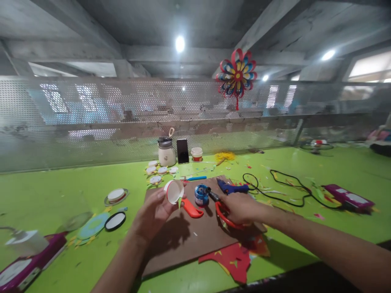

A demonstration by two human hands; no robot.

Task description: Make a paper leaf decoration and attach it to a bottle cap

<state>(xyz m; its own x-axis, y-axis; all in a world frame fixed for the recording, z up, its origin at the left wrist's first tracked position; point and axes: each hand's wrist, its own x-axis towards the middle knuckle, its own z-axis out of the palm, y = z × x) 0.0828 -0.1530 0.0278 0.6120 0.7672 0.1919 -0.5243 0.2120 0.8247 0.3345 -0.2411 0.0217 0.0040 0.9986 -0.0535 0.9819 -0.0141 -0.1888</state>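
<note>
My left hand [159, 206] is closed around a small white paper cup [174, 192] with a red edge, tilted so its inside shows. A thin green strip [180, 202] sticks out at the cup's rim. My right hand [240, 209] is closed on a pair of scissors [221, 213] with orange-red handles, low over the brown board [180, 248]. The dark blades point toward a blue jar [200, 196], which they partly overlap. Between the hands lies an orange curved-handled tool [192, 209], partly hidden by my left hand. A blue glue gun [232, 187] rests behind my right hand.
Red paper scraps [235, 260] lie at the board's front edge. A flask [166, 152], a phone [182, 151] and a tub [196, 154] stand at the back. A black cord [287, 201] runs to a purple power strip [348, 196]. White discs [155, 179] are at left.
</note>
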